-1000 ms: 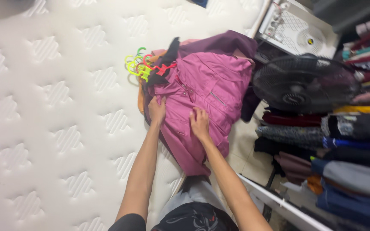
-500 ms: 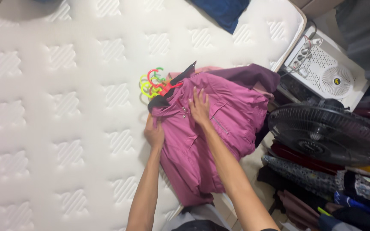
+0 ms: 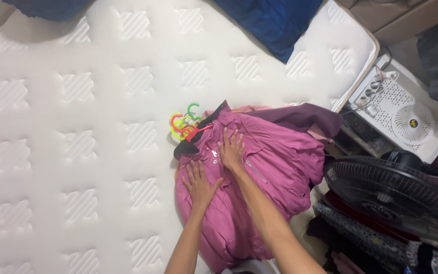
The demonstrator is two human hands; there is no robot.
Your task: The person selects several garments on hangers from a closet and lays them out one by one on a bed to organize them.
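On a white quilted mattress [image 3: 77,127], near its right edge, a pink jacket [image 3: 275,162] lies spread front-up on top of a small pile of other clothes, with a darker purple garment [image 3: 305,115] showing behind it. Both of the person's bare hands press flat on the jacket's front. The left hand [image 3: 201,183] rests on the lower left panel, its grip spread wide, fingers splayed, holding nothing. The right hand [image 3: 230,148] lies just above it near the zip, fingers also stretched out and flat against the cloth, pinching nothing. At the jacket's collar, a cluster of plastic hangers [image 3: 186,124] in green, yellow and red pokes out onto the mattress, touching the pile. A dark blue cloth [image 3: 269,23] lies at the far end of the mattress, well apart from the hands. To the right of the bed stand a black fan [image 3: 396,195] with a round wire grille and a white boxy appliance [image 3: 406,119] with a vented top. Folded fabrics [image 3: 361,233] in mixed colours sit below the fan.
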